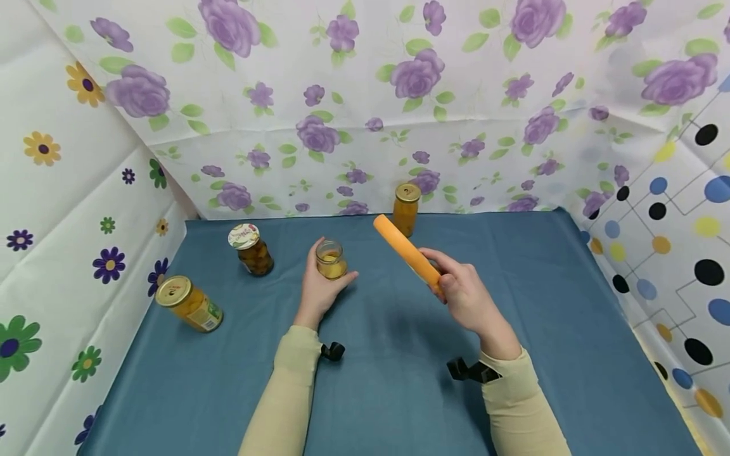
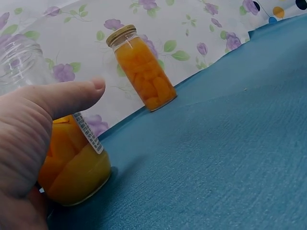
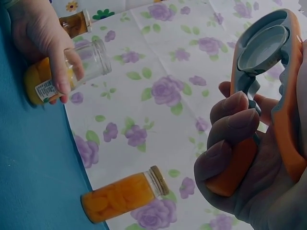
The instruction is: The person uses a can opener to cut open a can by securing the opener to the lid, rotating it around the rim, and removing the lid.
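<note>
"Yellow jar (image 1: 191, 305), dark jar (image 1: 256, 256), both capped; left hand (image 1: 319, 291) wraps the open jar (image 1: 332, 259) on the blue cloth (image 1: 388, 386);"
"One done?"
"Just one; tall jar (image 1: 405, 212) capped, too; right hand (image 1: 470, 297) grips the orange opener (image 1: 406, 249), a lid (image 3: 264, 49) apparently inside; three remain."

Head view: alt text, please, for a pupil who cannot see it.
A person's left hand grips an open jar on a blue cloth while the right hand holds an orange tool. A floral-lidded jar and gold-lidded jar stand at left; another lidded jar stands behind.
</note>
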### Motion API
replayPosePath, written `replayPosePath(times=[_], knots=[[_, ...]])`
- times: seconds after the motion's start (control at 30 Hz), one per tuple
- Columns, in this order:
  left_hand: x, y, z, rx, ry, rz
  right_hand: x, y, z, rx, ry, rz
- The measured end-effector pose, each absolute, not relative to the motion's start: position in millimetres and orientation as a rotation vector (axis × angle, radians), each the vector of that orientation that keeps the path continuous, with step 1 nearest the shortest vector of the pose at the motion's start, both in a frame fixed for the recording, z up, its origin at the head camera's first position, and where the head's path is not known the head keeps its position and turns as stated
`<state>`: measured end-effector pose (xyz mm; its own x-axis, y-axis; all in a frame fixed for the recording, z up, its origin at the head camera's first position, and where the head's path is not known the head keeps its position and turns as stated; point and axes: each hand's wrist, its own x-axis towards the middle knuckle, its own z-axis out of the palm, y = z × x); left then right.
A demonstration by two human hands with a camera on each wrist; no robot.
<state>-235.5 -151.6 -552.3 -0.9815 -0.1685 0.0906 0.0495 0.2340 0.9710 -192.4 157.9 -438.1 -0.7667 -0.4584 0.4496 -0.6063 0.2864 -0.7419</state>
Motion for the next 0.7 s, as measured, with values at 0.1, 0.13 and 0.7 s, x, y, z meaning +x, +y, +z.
replayPosePath(times=[0.1, 0.13, 0.7], knots=[[-235.8, -151.2, -552.6, 0.119, -2.33, -1.847, -192.0, 157.3, -438.4, 1.004, -2.41, 1.497], [-235.7, -151.4, -552.7, 0.116, -2.329, -1.849, -192.2, 157.1, -439.1, 1.007, -2.414, 1.502], [-232.9, -153.7, -551.1, 0.07, -2.293, -1.929, -193.7, 152.1, -441.3, 0.993, -2.457, 1.52]])
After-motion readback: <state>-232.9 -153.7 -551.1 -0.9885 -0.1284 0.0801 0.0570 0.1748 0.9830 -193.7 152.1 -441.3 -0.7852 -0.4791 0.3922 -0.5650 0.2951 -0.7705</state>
